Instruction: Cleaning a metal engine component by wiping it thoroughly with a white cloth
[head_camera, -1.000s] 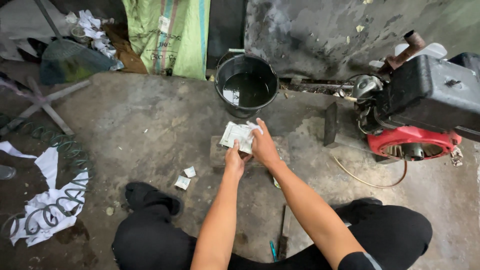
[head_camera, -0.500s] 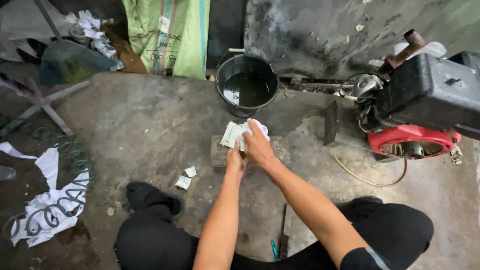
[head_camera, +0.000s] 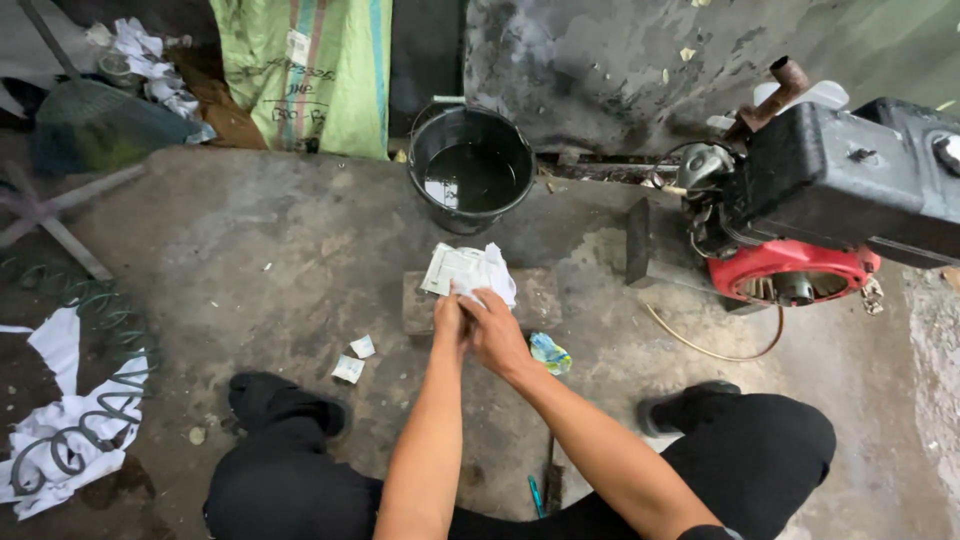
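White crumpled paper (head_camera: 468, 272) is lying on a small block (head_camera: 480, 300) on the concrete floor (head_camera: 250, 250), just in front of the black bucket (head_camera: 470, 170) of dark liquid. Both hands are pressing on its near edge, apparently to flatten it: the left hand (head_camera: 449, 315) pinning, the right hand (head_camera: 495, 330) gripping the paper with its fingertips.

Open concrete left of the block (head_camera: 530, 300) (bucket (head_camera: 470, 170) behind, engine (head_camera: 810, 210) right)
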